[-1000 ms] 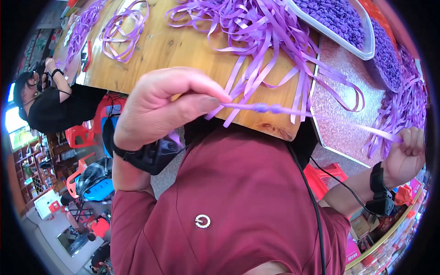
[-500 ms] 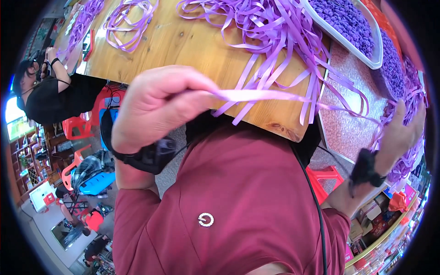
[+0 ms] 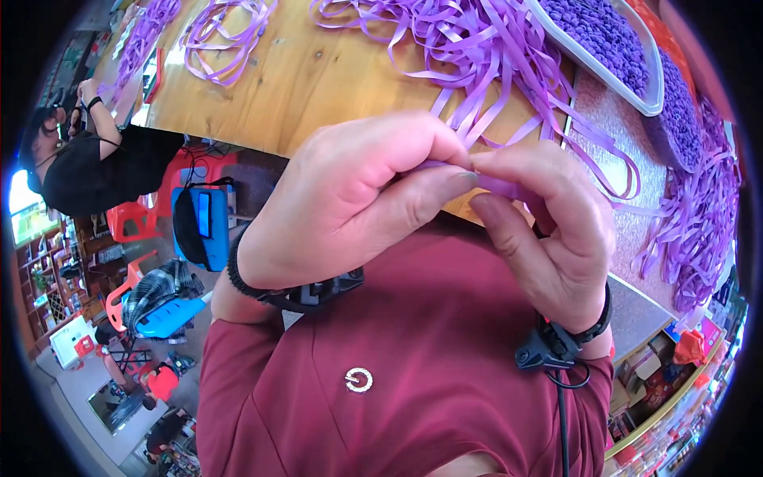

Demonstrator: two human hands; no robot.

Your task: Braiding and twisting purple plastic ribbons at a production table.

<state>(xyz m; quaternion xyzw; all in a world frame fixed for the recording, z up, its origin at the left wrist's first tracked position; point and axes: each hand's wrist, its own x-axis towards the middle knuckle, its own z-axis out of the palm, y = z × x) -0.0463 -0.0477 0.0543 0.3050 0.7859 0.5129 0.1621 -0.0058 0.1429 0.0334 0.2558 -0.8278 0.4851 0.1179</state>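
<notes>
My left hand [image 3: 362, 199] and my right hand [image 3: 556, 230] meet in front of my chest, by the wooden table's near edge. Between their fingertips a purple ribbon [image 3: 505, 188] is pinched. The left thumb and forefinger close on it, and the right fingers and thumb curl round the same stretch. Part of the ribbon is hidden inside both hands. Just beyond them lies a loose heap of purple ribbons [image 3: 485, 56], with several ends trailing toward the table's edge.
At the right stand a clear plastic tub [image 3: 653, 102] of small purple knotted pieces and a hanging mass of ribbons [image 3: 691, 230]. A looped ribbon bundle [image 3: 226, 75] lies on the table [image 3: 318, 87]. Another person [image 3: 99, 163] sits at the left, near a blue chair [image 3: 203, 226].
My right hand has come in from the ribbon mass at the right to meet my left hand. The left has moved right, and the ribbon stretched between them is now bunched at the fingertips.
</notes>
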